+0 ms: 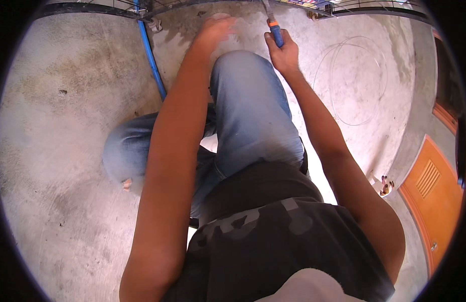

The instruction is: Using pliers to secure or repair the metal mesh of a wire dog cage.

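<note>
No package, label or sign could be made out; the only bright panel was an orange door with a slatted vent [430, 187] at the lower right of the frame, beside a second orange frame edge higher on the right rim.

The person's right hand [283, 50], at the upper centre of the frame, was closed in a fist around a slim tool with a blue handle and an orange collar [275, 31]. The handle ran up out of the fist, and a grey metal shaft continued toward the top edge, where thin wire or mesh crossed the picture. The tool's tip was lost among those wires.

The left hand [216, 29], just left of the right one and near it, was blurred and washed out by light. Its fingers seemed curled downward toward the floor, but whether they were shut on anything could not be told.

Both forearms reached up from the lower edge on either side of a bent knee in faded blue jeans [248, 105]. A blue pipe [151, 58] ran down the grey concrete floor [57, 126] at the upper left. A loose coil of thin wire [356, 80] lay on the floor at the upper right, well apart from the hands. No container showed.
</note>
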`<control>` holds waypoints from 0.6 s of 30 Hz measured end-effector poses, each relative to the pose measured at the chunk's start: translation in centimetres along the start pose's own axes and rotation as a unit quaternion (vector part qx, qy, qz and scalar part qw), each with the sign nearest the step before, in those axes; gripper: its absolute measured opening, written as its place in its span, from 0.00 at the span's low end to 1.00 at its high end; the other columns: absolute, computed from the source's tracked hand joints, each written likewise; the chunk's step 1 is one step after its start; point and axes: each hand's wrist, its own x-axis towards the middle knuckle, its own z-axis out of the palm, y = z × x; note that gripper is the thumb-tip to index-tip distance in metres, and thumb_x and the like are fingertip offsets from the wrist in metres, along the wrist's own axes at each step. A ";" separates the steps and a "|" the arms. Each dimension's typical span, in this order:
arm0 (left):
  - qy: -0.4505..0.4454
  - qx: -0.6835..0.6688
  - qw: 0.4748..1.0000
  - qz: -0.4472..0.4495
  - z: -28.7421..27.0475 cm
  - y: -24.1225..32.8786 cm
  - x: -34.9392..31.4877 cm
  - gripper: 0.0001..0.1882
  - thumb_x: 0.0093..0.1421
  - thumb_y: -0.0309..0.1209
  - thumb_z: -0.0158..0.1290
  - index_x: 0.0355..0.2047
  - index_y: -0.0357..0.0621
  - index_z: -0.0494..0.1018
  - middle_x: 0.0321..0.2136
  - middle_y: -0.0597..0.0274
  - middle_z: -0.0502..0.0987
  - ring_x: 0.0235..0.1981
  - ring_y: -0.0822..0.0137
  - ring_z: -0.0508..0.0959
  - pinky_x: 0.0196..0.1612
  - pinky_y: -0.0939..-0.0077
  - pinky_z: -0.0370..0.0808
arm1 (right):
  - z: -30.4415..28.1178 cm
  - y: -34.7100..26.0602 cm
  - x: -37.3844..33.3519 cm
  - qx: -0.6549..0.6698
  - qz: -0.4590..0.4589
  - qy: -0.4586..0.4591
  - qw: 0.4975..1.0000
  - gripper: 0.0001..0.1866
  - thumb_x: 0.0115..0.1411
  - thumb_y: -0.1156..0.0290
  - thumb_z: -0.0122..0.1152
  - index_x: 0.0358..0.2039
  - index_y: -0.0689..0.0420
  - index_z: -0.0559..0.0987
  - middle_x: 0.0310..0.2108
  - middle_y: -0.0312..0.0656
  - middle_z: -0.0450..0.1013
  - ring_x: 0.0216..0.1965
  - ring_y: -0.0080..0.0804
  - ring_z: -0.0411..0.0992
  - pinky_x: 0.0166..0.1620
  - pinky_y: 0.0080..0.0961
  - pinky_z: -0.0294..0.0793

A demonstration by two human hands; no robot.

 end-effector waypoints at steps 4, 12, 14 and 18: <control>0.003 -0.032 0.999 -0.014 0.6 0.5 -0.6 0.27 0.62 0.41 0.52 0.57 0.40 0.65 0.51 0.56 0.74 0.51 0.59 0.75 0.53 0.69 0.70 | 1.8 1.1 1.8 -0.114 0.086 -0.062 0.988 0.31 0.57 0.44 0.53 0.32 0.65 0.78 0.31 0.61 0.76 0.40 0.57 0.75 0.44 0.41 0.71; -0.002 -0.114 0.993 -0.008 1.5 -0.4 1.9 0.30 0.63 0.46 0.51 0.58 0.39 0.63 0.54 0.55 0.72 0.55 0.58 0.72 0.54 0.67 0.70 | 0.3 -0.2 -0.7 0.042 0.122 -0.037 0.991 0.34 0.59 0.38 0.49 0.27 0.64 0.76 0.23 0.50 0.73 0.30 0.41 0.73 0.38 0.33 0.70; -0.050 -0.154 0.986 -0.027 2.7 -0.4 2.9 0.30 0.62 0.47 0.52 0.57 0.39 0.64 0.54 0.53 0.72 0.56 0.57 0.70 0.55 0.67 0.70 | -0.3 0.6 -1.0 0.048 0.113 -0.023 0.992 0.34 0.59 0.38 0.48 0.26 0.63 0.75 0.22 0.46 0.72 0.29 0.37 0.72 0.36 0.31 0.69; -0.020 -0.229 0.973 -0.031 8.0 0.5 5.0 0.30 0.62 0.47 0.53 0.56 0.38 0.65 0.54 0.50 0.71 0.55 0.53 0.70 0.57 0.66 0.70 | -2.2 1.9 -2.4 0.065 0.103 0.024 0.992 0.34 0.60 0.38 0.47 0.27 0.63 0.74 0.23 0.45 0.72 0.27 0.33 0.69 0.35 0.29 0.68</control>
